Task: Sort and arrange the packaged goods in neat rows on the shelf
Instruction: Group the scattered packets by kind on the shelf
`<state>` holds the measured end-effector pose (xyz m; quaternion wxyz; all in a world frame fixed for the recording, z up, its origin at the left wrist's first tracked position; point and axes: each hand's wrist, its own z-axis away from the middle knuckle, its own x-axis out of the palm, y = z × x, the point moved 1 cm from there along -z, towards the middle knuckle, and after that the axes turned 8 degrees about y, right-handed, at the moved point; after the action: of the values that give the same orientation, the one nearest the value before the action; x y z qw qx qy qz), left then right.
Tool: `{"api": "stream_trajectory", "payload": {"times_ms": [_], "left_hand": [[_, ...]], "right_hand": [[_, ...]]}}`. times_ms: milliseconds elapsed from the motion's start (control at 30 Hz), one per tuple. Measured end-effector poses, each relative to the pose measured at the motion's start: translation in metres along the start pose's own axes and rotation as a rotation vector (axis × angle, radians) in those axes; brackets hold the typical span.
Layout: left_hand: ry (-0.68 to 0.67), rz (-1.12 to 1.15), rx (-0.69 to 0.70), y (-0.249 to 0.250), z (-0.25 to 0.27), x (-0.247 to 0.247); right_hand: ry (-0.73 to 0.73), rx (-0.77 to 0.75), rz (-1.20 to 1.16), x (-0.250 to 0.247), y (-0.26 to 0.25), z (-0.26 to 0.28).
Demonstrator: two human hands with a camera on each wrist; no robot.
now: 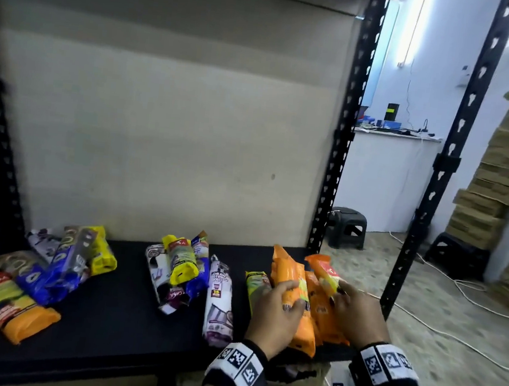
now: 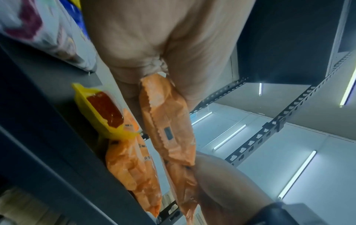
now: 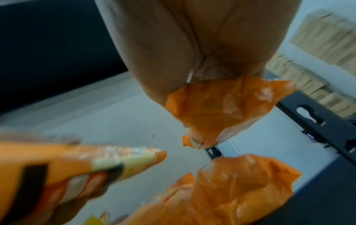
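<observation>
Several orange packets [image 1: 307, 305] lie bunched at the right end of the black shelf [image 1: 121, 311]. My left hand [image 1: 278, 314] grips one long orange packet [image 2: 169, 121] from the left, thumb and fingers curled round it. My right hand [image 1: 355, 313] holds another orange packet [image 3: 219, 112] at the pile's right side, its far end sticking out past my fingers. A yellow packet [image 1: 256, 287] lies just left of my left hand. A white "draw string" packet [image 1: 219, 302] lies further left.
A mixed heap of yellow, white and blue packets [image 1: 179, 266] sits mid-shelf. Another heap with blue, yellow and an orange packet [image 1: 6, 302] lies at the left. A black upright [image 1: 340, 145] stands behind the orange pile. Stools, cardboard boxes and cables are on the floor at right.
</observation>
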<state>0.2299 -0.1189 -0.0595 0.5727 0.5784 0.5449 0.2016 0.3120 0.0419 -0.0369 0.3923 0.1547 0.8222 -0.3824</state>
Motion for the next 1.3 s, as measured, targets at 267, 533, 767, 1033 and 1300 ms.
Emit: {"api": "stream_trajectory", "payload": {"times_ms": [267, 533, 767, 1033, 1300], "left_hand": [[-0.002, -0.081, 0.005, 0.014, -0.031, 0.036], [-0.055, -0.322, 0.033, 0.0, -0.044, 0.057], [-0.128, -0.443, 0.147, -0.011, -0.046, 0.061], [-0.288, -0.619, 0.102, -0.011, -0.056, 0.04], [-0.227, -0.67, 0.235, -0.026, -0.042, 0.039]], "right_hand": [[0.056, 0.033, 0.282, 0.026, 0.0, -0.006], [-0.127, 0.104, -0.084, 0.051, 0.019, -0.021], [-0.181, 0.105, -0.119, 0.052, 0.023, -0.014], [-0.216, 0.083, -0.116, 0.047, 0.023, -0.02], [-0.28, 0.052, -0.092, 0.052, 0.019, -0.014]]}}
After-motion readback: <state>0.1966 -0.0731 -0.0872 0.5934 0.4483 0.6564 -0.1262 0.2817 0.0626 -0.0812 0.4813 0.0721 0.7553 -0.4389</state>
